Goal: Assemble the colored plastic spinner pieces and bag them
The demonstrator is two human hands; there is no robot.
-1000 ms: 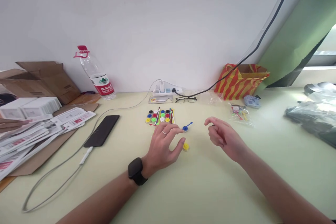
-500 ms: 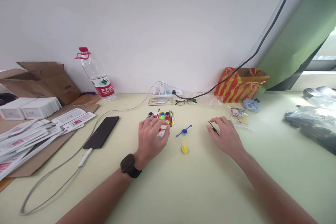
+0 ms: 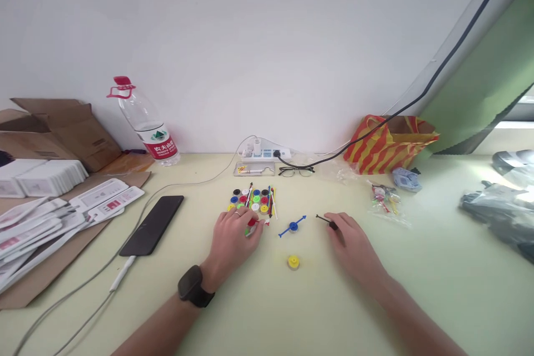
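A cluster of small coloured round pieces and thin sticks (image 3: 254, 200) lies in the middle of the pale green table (image 3: 292, 311). My left hand (image 3: 231, 242), with a ring and a black watch on the wrist, rests just in front of the cluster and pinches a small red piece (image 3: 251, 223). A blue round piece with a blue stick through it (image 3: 293, 226) lies between my hands. A lone yellow round piece (image 3: 293, 262) sits nearer to me. My right hand (image 3: 354, 245) holds a thin black stick (image 3: 326, 221) at its fingertips, low over the table.
A black phone (image 3: 152, 225) on a white cable lies at left, beside stacked white packets (image 3: 50, 211) and cardboard boxes (image 3: 62, 128). A water bottle (image 3: 146, 125), power strip (image 3: 265, 153), glasses (image 3: 296, 171), striped bag (image 3: 386, 144), small plastic bags (image 3: 386, 197) and dark wrapped items (image 3: 500, 206) line the back and right.
My left hand went from beside the blue piece to the cluster and took a red piece. My right hand lowered and now holds a black stick. The camera tilted slightly.
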